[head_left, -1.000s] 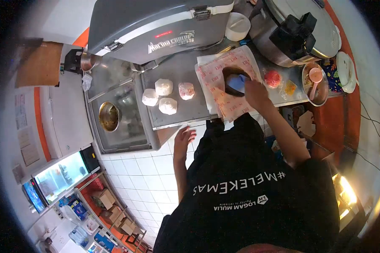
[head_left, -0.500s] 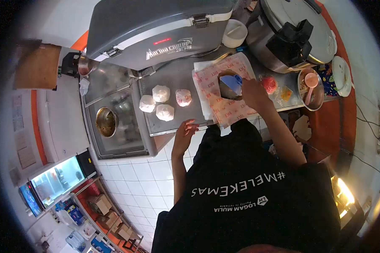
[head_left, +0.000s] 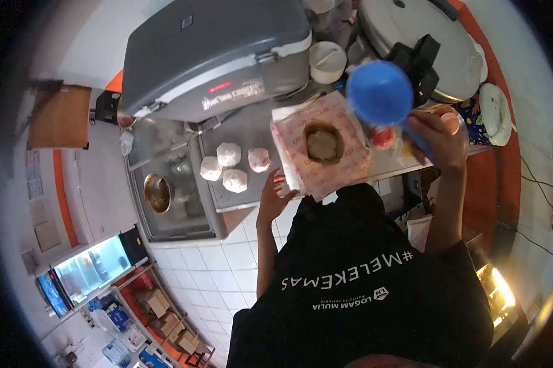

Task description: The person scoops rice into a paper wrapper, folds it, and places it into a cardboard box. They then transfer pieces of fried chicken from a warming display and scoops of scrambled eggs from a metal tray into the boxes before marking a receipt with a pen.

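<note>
My right hand (head_left: 441,138) grips the handle of a blue plastic scoop (head_left: 379,93), whose round bowl is raised to the right of the wrapping paper. The bowl is blurred and what it holds, if anything, is hidden. On the stack of red-printed wrapping paper (head_left: 295,132) lies a brown sheet (head_left: 335,130) with a pale, flattened mound (head_left: 321,146) on it. My left hand (head_left: 274,197) is open at the counter's front edge, its fingers apart near the paper's left corner. Several white paper-wrapped bundles (head_left: 229,154) and a red-printed wrapped bundle (head_left: 259,160) sit left of the paper.
A grey cooler box (head_left: 227,67) stands at the back, with a white lidded tub (head_left: 327,62) beside it. At the back right is a large rice cooker (head_left: 421,43). A red bundle (head_left: 382,137) lies right of the paper. A metal bowl (head_left: 158,192) rests in the left basin.
My right hand has lifted the scoop off the mound and moved it right, leaving the mound uncovered. My left hand has come closer to the paper. The view has shifted slightly.
</note>
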### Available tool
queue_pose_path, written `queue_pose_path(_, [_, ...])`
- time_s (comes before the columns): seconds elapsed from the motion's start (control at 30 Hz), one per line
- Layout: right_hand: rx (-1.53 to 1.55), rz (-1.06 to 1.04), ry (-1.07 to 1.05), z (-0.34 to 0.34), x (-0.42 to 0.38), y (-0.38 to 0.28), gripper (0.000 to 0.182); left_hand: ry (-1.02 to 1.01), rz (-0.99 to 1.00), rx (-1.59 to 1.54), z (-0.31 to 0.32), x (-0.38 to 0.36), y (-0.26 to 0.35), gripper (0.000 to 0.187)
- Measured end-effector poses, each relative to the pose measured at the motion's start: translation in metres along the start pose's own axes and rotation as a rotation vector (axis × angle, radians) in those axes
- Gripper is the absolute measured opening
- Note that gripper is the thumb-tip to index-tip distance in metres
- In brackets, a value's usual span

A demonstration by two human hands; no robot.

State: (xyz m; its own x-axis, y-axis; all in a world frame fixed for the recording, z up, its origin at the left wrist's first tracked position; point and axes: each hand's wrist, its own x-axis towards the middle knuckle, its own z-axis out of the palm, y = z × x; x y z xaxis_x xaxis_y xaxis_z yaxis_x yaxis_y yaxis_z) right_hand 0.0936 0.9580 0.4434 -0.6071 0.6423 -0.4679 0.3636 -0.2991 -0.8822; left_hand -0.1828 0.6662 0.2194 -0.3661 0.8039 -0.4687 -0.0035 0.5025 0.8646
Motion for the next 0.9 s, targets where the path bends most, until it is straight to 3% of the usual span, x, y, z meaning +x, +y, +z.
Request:
queue_pose_path(0.07, [0.281, -0.089, 0.231, -0.034, -0.01, -0.018, 0.035, 0.049, 0.178, 0.234, 0.017, 0.029, 0.007, 0.107])
queue_pose_path(0.1, [0.278, -0.116, 0.258, -0.05, -0.009, -0.024, 0.035, -0.005, 0.197, 0.26, 0.022, 0.046, 0.013, 0.129])
queue_pose_path(0.17, [0.188, -0.285, 0.268, -0.086, 0.002, -0.04, 0.036, -0.055, 0.313, 0.24, 0.032, 0.077, 0.02, 0.137])
queue_pose_path(0.27, [0.129, -0.296, 0.387, -0.131, 0.031, -0.039, 0.036, -0.207, 0.373, 0.073, 0.04, 0.109, 0.025, 0.156])
queue_pose_path(0.33, [-0.01, -0.299, 0.436, -0.154, 0.047, -0.038, 0.035, -0.289, 0.39, -0.028, 0.042, 0.124, 0.024, 0.158])
queue_pose_path(0.4, [-0.288, -0.251, 0.481, -0.17, 0.065, -0.033, 0.036, -0.333, 0.399, -0.122, 0.048, 0.133, 0.025, 0.154])
queue_pose_path(0.47, [-0.25, -0.223, 0.452, -0.174, 0.082, -0.028, 0.037, -0.323, 0.323, -0.003, 0.05, 0.131, 0.02, 0.147])
queue_pose_path(0.5, [-0.378, -0.285, 0.567, -0.169, 0.087, -0.029, 0.037, -0.306, 0.354, -0.044, 0.053, 0.133, 0.017, 0.132])
queue_pose_path(0.53, [-0.504, -0.343, 0.684, -0.163, 0.09, -0.03, 0.037, -0.316, 0.347, -0.034, 0.055, 0.135, 0.016, 0.132])
queue_pose_path(0.6, [-0.516, -0.323, 0.74, -0.164, 0.094, -0.026, 0.033, -0.286, 0.471, 0.035, 0.061, 0.142, 0.02, 0.116])
queue_pose_path(0.63, [-0.671, -0.449, 0.804, -0.166, 0.101, -0.017, 0.031, -0.265, 0.386, -0.209, 0.069, 0.133, 0.026, 0.106])
queue_pose_path(0.67, [-0.833, -0.575, 0.863, -0.169, 0.106, -0.013, 0.029, -0.278, 0.397, -0.201, 0.069, 0.136, 0.028, 0.106])
queue_pose_path(0.73, [-0.897, -0.532, 0.929, -0.178, 0.113, -0.008, 0.028, -0.244, 0.506, -0.027, 0.063, 0.143, 0.026, 0.105])
queue_pose_path(0.77, [-0.961, -0.48, 0.968, -0.179, 0.116, 0.0, 0.027, -0.275, 0.522, 0.111, 0.057, 0.166, -0.003, 0.101])
queue_pose_path(0.83, [-0.866, -0.703, 0.942, -0.184, 0.1, 0.013, 0.032, -0.218, 0.517, 0.109, 0.06, 0.156, -0.003, 0.098])
queue_pose_path(0.87, [-0.738, -0.585, 0.985, -0.156, 0.066, 0.002, 0.035, -0.153, 0.548, 0.1, 0.06, 0.152, -0.002, 0.095])
queue_pose_path(0.9, [-0.412, -0.403, 0.901, -0.132, 0.041, -0.001, 0.037, -0.153, 0.519, 0.098, 0.053, 0.147, -0.004, 0.095])
